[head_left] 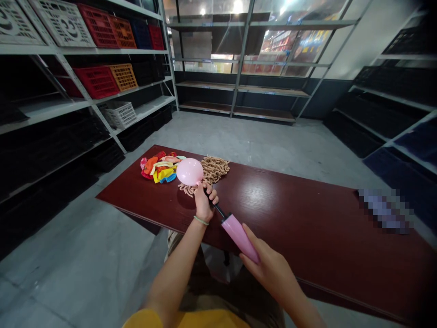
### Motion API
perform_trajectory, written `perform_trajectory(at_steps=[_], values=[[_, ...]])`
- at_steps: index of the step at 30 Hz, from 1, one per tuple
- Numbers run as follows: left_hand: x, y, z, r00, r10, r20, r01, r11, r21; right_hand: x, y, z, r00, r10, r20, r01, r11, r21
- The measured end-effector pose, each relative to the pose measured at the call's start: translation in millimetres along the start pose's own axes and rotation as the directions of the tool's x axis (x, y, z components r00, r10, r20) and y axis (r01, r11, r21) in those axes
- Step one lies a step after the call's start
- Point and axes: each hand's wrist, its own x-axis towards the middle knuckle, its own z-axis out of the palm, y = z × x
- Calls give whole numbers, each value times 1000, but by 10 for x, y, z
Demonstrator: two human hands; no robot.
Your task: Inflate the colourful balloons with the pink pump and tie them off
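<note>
A pink balloon (190, 171), partly inflated, sits on the nozzle end of a balloon pump. My left hand (205, 200) is closed around the pump's black front end and the balloon's neck. Behind it, my right hand (269, 266) grips the pink barrel of the balloon pump (241, 238). A dark rod shows between the barrel and the black end. Beyond the balloon lie a heap of colourful deflated balloons (163, 166) on the left and a pile of tan, rope-like strands (215, 169) on the right.
The dark red table (280, 205) stretches out to the right, with a blurred-out flat item (384, 210) near that end. Shelves with plastic crates (97, 82) stand on the left. Metal racks (239, 86) line the back and right.
</note>
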Motion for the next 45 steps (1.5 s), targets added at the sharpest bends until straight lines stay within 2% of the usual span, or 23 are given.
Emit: perform_trajectory(at_steps=[4, 7, 10, 15, 18, 22, 27, 31, 35, 41, 43, 45], values=[[25, 0, -35, 1000, 10, 7, -10, 1000, -14, -334, 214, -192, 1000, -8, 27, 7, 999, 50], [51, 10, -60, 1000, 22, 6, -22, 999, -37, -353, 240, -268, 999, 30, 27, -30, 999, 23], [67, 30, -63, 1000, 26, -12, -27, 998, -54, -155, 140, -243, 999, 48, 10, -48, 999, -7], [30, 28, -8, 1000, -3, -4, 3, 1000, -4, 335, -184, -42, 995, 94, -14, -94, 995, -12], [-4, 3, 21, 1000, -30, -7, 30, 1000, 11, 445, -269, 77, 994, 111, -12, -111, 994, 11], [-24, -25, 34, 998, -56, 0, 55, 998, 27, 210, -107, 80, 999, 43, -12, -42, 996, 74], [-8, 2, 27, 1000, -19, -10, 19, 1000, 1, -264, 177, -160, 999, 21, 39, -25, 994, 105], [35, 40, -12, 1000, 10, 8, -9, 1000, -23, -362, 185, -246, 998, 50, 41, -53, 996, 73], [62, 52, -39, 1000, 9, 2, -9, 998, -55, -130, 14, -142, 997, 72, -41, -73, 997, -35], [25, 25, -19, 1000, -17, 20, 17, 1000, 9, 423, -293, 21, 995, 99, -33, -102, 989, -106], [16, 14, -9, 1000, -11, 16, 10, 999, 35, 475, -301, 59, 995, 96, -25, -98, 992, -76], [12, 0, 0, 1000, -13, 12, 13, 999, 48, 410, -232, 75, 998, 69, -15, -69, 997, -17]])
